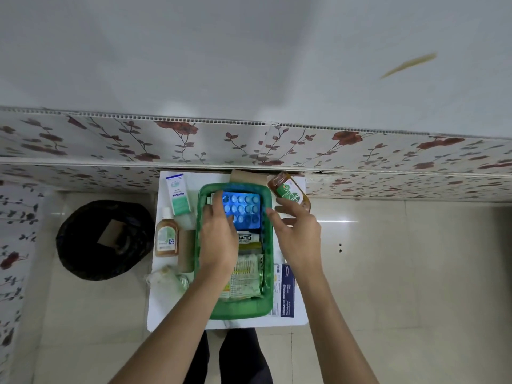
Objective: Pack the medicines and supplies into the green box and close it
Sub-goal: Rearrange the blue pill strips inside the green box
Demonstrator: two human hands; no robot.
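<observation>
Fingers of the left hand [219, 231] lie spread and flat on the near-left part of a blue blister pack [242, 210], pressing it down inside the green box [268, 297]; nothing is gripped between them. The right hand [297, 231] hovers just beyond the box's right wall, fingers apart and loosely curled, its fingertips close to the pack's right edge; whether they touch it cannot be told.

The blister pack fills the far end of the green box almost wall to wall. Nearer than it inside the box lie a white tube marked CIPLA [248, 237] and, at the near end, a pale sachet pack [246, 278], partly hidden by the left forearm. The box has no lid on.

Right of the green box, past its far corner, an amber Dettol bottle [288, 191] lies tilted, just beyond the right hand's fingers. A flat medicated-dressings box [285, 292] lies against the box's near right wall. Left of the green box stand a white-and-green Optibex carton [177, 194] and a small amber bottle [166, 235], with a crumpled clear packet [166, 278] nearer; little free surface separates them from the box's left wall.

All rest on a small white tabletop [235, 322] whose edges run close around the box. A black bag [102, 239] sits on the floor, well left of the box.
</observation>
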